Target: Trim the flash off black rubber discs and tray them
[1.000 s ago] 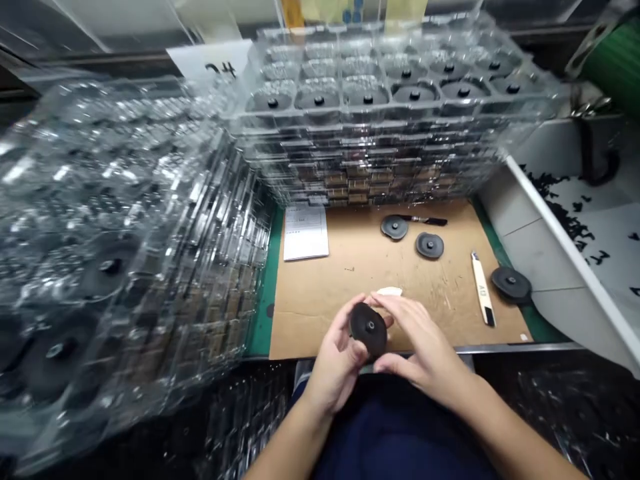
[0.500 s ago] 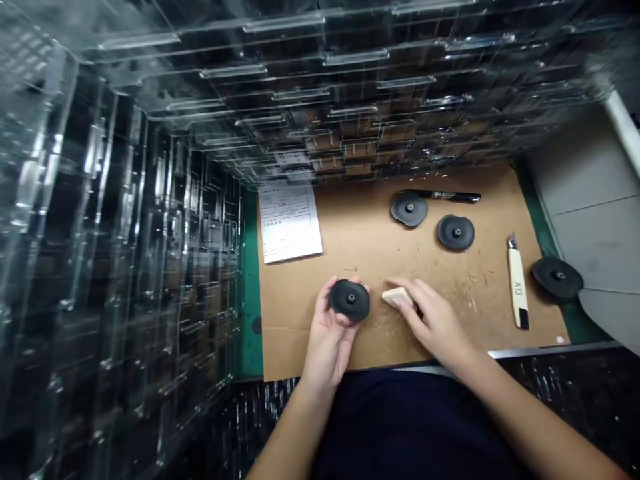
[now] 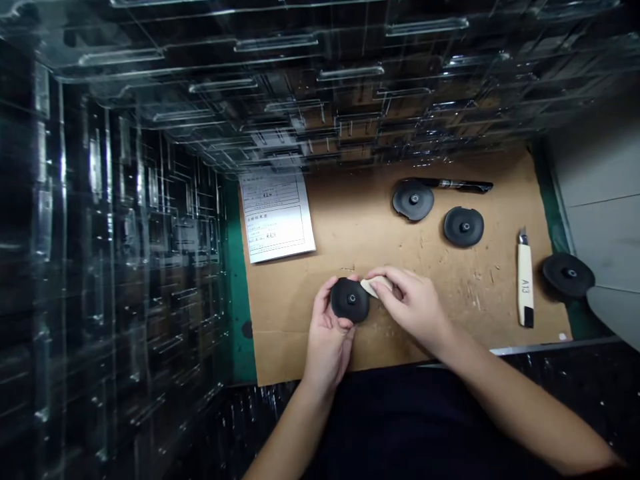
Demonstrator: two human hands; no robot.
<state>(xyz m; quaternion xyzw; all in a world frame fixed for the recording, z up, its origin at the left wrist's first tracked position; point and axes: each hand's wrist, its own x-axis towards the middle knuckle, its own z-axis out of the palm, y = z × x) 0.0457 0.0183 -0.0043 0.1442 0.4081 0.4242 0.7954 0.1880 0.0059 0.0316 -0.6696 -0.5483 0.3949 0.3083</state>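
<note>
The work in hand looks like dressing the rim of a black disc (image 3: 350, 300), which sits in the cupped left hand (image 3: 327, 333) just above a cardboard sheet (image 3: 480, 313), its central boss facing up. The left fingers curl behind it, with the thumb across its lower edge. The right hand (image 3: 410, 307) pinches a pale block (image 3: 371, 288) between thumb and fingers and presses it to the disc's upper right edge. Those fingers hide most of the block, so exactly how it meets the rim is hard to tell. On this reading, the next move calls for the left hand to hold the disc steady or turn it, bringing fresh edge to the block. Compared with half a second ago, the block has gone from sitting clear of the disc to touching it. Three more discs (image 3: 413, 200) lie ahead and to the right, near a pen (image 3: 463, 185), a utility knife (image 3: 525, 283) and a printed sheet (image 3: 275, 217). Stacks of clear trays (image 3: 115, 220) rise to the left and beyond.
</note>
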